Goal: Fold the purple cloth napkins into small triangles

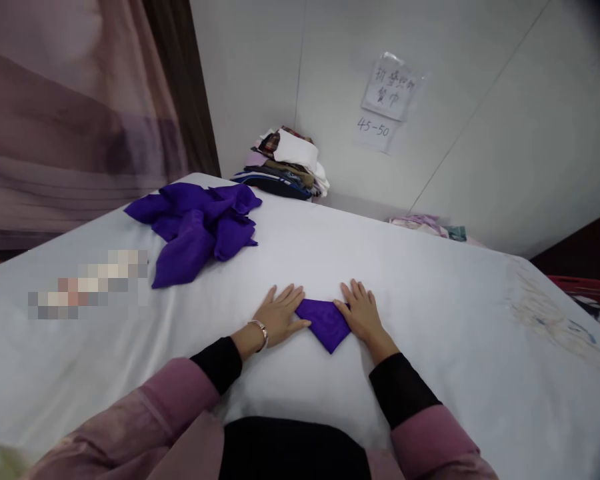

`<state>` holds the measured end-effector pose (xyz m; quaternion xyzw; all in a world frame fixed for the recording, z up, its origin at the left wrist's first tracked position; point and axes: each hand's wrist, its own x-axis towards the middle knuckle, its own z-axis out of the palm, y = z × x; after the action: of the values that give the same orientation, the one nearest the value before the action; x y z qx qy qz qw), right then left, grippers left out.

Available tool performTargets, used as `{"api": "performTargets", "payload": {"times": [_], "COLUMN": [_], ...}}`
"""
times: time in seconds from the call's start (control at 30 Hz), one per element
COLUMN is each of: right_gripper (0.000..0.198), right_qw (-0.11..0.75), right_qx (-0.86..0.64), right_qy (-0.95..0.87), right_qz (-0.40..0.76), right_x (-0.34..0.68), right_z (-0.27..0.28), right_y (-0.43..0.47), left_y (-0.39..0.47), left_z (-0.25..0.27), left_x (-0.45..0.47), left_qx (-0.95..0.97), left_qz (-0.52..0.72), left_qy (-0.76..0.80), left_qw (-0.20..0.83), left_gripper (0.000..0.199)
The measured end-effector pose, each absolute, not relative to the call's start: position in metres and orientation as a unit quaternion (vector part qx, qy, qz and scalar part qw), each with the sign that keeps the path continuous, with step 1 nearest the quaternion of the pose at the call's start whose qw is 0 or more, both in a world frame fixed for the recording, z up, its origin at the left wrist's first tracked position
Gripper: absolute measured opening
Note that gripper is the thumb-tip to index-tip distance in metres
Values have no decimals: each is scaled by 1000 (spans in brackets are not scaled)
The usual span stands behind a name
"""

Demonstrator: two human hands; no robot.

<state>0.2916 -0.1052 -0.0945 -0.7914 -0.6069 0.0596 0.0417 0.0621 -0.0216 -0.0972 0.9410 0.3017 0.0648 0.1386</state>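
Observation:
A folded purple napkin (326,324) lies flat on the white tablecloth (300,400) in front of me, with a straight far edge and a point toward my body. My left hand (280,315) rests flat at its left corner, fingers stretched out and the thumb near its lower left edge. On the other side, my right hand (361,311) lies over the right corner with its fingers extended and the thumb touching the cloth. To the far left is a loose heap of crumpled purple napkins (195,227).
A pixelated patch (87,285) covers something on the left of the table. Beyond the far edge are a stack of folded clothes (285,163) and more fabric (425,225). Handwritten signs (389,87) hang on the wall. A pink curtain (75,120) hangs at the left.

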Motion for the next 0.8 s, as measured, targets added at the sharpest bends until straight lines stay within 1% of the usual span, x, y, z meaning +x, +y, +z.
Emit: {"api": "performTargets", "payload": {"times": [0.17, 0.27, 0.47, 0.57, 0.8], "right_gripper": [60, 61, 60, 60, 59], "right_qw": [47, 54, 49, 51, 49], "right_qx": [-794, -792, -792, -792, -792], "right_qy": [-603, -606, -606, -607, -606], "right_qz": [63, 58, 56, 53, 56], "right_x": [292, 293, 294, 294, 293], "right_z": [-96, -98, -100, -100, -99], "right_y": [-106, -105, -105, -105, -105], "left_y": [-11, -6, -3, -4, -3], "left_z": [-99, -100, -100, -98, -94], "left_x": [47, 42, 45, 50, 51], "left_qx": [912, 894, 887, 887, 891], "left_qz": [66, 93, 185, 197, 179], "left_qy": [384, 418, 386, 374, 360], "left_qw": [125, 130, 171, 185, 213], "left_gripper": [66, 59, 35, 30, 22]}}
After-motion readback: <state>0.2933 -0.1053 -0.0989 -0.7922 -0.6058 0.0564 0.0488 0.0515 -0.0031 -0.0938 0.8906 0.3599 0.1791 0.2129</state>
